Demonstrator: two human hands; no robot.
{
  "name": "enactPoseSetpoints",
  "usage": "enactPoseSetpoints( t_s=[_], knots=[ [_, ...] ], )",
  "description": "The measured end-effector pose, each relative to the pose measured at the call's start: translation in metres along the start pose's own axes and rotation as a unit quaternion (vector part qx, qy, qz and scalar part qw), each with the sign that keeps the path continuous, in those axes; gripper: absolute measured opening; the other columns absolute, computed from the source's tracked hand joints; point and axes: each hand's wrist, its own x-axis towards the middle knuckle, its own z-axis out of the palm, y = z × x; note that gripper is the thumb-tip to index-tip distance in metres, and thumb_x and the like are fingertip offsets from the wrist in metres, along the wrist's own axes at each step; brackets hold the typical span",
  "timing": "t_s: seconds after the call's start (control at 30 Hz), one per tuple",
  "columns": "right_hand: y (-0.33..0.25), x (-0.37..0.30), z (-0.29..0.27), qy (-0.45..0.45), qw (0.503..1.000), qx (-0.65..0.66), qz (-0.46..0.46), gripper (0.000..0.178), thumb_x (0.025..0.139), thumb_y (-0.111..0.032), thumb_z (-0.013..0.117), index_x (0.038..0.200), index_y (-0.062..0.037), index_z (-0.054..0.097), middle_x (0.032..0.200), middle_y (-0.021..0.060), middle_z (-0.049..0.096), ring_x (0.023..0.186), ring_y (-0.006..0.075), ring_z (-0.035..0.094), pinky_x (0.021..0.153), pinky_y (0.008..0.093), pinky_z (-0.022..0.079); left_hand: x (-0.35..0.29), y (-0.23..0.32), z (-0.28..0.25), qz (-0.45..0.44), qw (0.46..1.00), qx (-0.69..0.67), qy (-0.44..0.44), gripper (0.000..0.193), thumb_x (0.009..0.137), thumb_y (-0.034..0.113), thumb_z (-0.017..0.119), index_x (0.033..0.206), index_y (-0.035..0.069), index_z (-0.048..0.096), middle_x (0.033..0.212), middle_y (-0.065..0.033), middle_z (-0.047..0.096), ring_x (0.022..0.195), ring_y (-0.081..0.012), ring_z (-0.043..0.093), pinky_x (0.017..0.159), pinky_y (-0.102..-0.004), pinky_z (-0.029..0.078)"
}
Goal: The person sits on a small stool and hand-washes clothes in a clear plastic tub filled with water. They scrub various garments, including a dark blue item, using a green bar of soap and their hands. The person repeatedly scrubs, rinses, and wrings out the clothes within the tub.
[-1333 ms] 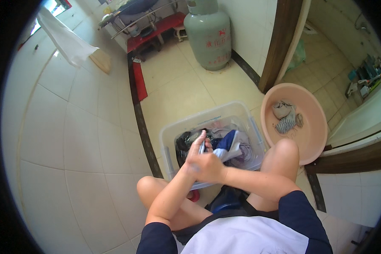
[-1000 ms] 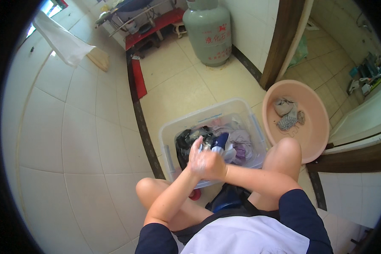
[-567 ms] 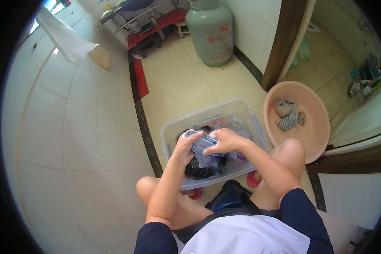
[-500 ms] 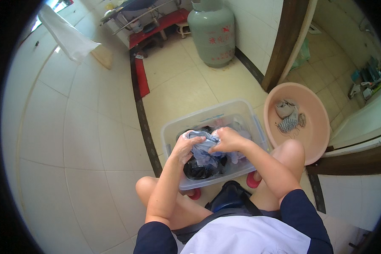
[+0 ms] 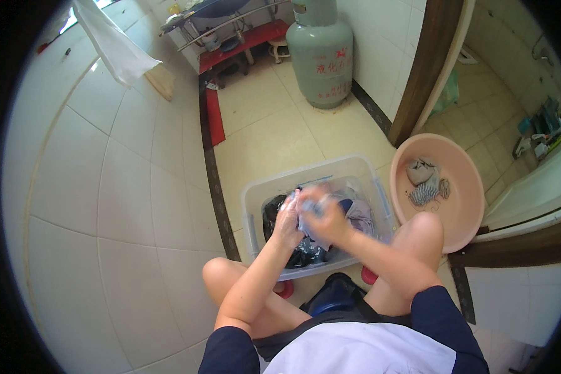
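Both my hands are over a clear plastic tub (image 5: 299, 169) on the floor in front of me, working a wet light-blue cloth (image 5: 308, 232) between them. My left hand (image 5: 286, 225), which looks wet or soapy, is closed round one part of it. Pressed against it from the right, my right hand (image 5: 330, 222) grips the cloth too, though motion blurs its fingers. Under my hands the tub holds wet black cloth (image 5: 306, 255) and a pale lilac garment (image 5: 359, 215). The cloth's full shape is hidden by my hands.
Right of the tub stands a peach basin (image 5: 470, 209) with grey striped cloth (image 5: 424, 191) inside. Beyond is a grey-green gas cylinder (image 5: 321, 59). A tiled wall (image 5: 131, 187) rises on my left. Something dark blue (image 5: 333, 299) lies between my legs. A wooden door frame (image 5: 427, 68) stands at right.
My hands have come closer together and bunched up the cloth that was spread between them. The right hand is now blurred by motion. The whole view has shifted slightly.
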Motion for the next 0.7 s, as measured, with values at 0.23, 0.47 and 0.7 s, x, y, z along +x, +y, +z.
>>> enactPoseSetpoints(
  t_s=[0.23, 0.47, 0.7],
  knots=[
    [0.025, -0.015, 0.01, 0.017, 0.93, -0.346, -0.122, 0.026, 0.079, -0.02, 0.06, 0.056, -0.0097, 0.052, 0.055, 0.0083, 0.055, 0.049, 0.0228, 0.056, 0.041, 0.0341, 0.043, -0.017, -0.022, 0.001, -0.133, 0.99, 0.008, 0.052, 0.024, 0.088, 0.034, 0.053, 0.077, 0.013, 0.058, 0.077, -0.0015, 0.06, 0.068, -0.0161, 0.057, 0.054, -0.032, 0.045],
    [0.05, -0.032, 0.022, -0.039, 0.945, -0.207, -0.249, 0.01, 0.062, -0.017, 0.063, 0.064, -0.0092, 0.056, 0.057, 0.009, 0.053, 0.048, 0.0264, 0.054, 0.046, 0.0364, 0.044, -0.007, -0.008, -0.01, -0.236, 0.971, -0.006, 0.03, 0.051, 0.085, 0.053, 0.049, 0.059, 0.01, 0.056, 0.051, -0.007, 0.056, 0.042, -0.0216, 0.053, 0.043, -0.0315, 0.043],
    [0.066, 0.002, -0.011, 0.061, 0.972, -0.158, 0.164, 0.037, 0.086, -0.037, 0.056, 0.087, -0.0005, 0.06, 0.074, 0.0213, 0.061, 0.072, 0.0368, 0.061, 0.06, 0.0431, 0.047, -0.022, 0.008, 0.016, -0.049, 0.991, -0.03, -0.119, 0.03, 0.088, 0.04, 0.056, 0.095, 0.011, 0.056, 0.086, -0.003, 0.061, 0.079, -0.0168, 0.06, 0.07, -0.033, 0.05]
  ],
)
